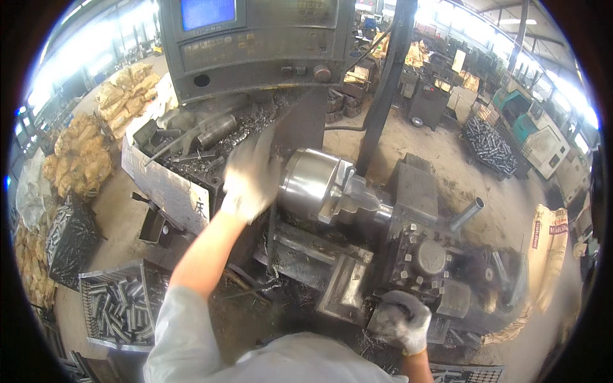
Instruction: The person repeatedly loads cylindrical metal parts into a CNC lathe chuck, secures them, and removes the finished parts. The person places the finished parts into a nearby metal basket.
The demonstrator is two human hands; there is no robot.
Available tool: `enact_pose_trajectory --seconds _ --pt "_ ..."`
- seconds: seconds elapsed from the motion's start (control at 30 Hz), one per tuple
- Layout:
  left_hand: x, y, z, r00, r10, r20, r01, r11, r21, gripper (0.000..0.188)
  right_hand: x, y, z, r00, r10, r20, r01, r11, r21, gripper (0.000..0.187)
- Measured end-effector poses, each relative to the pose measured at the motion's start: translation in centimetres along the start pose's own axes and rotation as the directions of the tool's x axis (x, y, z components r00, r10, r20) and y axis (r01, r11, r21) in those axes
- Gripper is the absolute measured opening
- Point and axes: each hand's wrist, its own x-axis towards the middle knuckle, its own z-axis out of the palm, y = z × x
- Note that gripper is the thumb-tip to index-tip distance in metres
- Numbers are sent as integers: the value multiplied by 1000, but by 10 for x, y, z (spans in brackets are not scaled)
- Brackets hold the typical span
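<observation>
My left hand [250, 175], in a pale work glove, is raised just left of the lathe's shiny round chuck [308, 185]. Motion blurs it, but the fingers look stretched out with nothing seen in them. Jaws on the chuck's right face point toward a bright metal workpiece [383, 213], beside the dark tool post [429, 256]. Low on the machine's front, my right hand [408, 322], in a dirty glove, has its fingers curled at a dark rounded part. What it grips is hidden.
A control panel [262, 54] with a blue screen stands above the chuck. Behind my left hand sits a chip-filled metal tray [167, 191]. A crate [86, 281] of short metal tubes is at lower left. A dark post [385, 89] rises behind the lathe; sacks [548, 246] lie right.
</observation>
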Motion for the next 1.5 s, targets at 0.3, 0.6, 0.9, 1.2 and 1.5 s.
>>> enact_pose_trajectory --seconds 0.3,0.6,0.9,1.2,1.5 --pt "138 -31 105 819 -449 357 285 859 426 90 -28 53 -4 976 171 133 -177 983 41 26" --pt "-273 110 -52 401 -309 862 641 767 -24 30 -22 76 74 833 83 547 -73 997 -40 32" --pt "-628 279 -460 -513 -847 -136 766 -524 372 43 -123 38 286 229 -69 971 83 995 51 30" --pt "-787 577 -585 -742 154 -653 650 -76 -757 38 -459 -80 409 -685 -218 695 357 732 580 35" --pt "-788 795 -548 -48 987 -155 658 -85 -748 63 -661 -146 449 -997 -3 79 67 494 867 39"
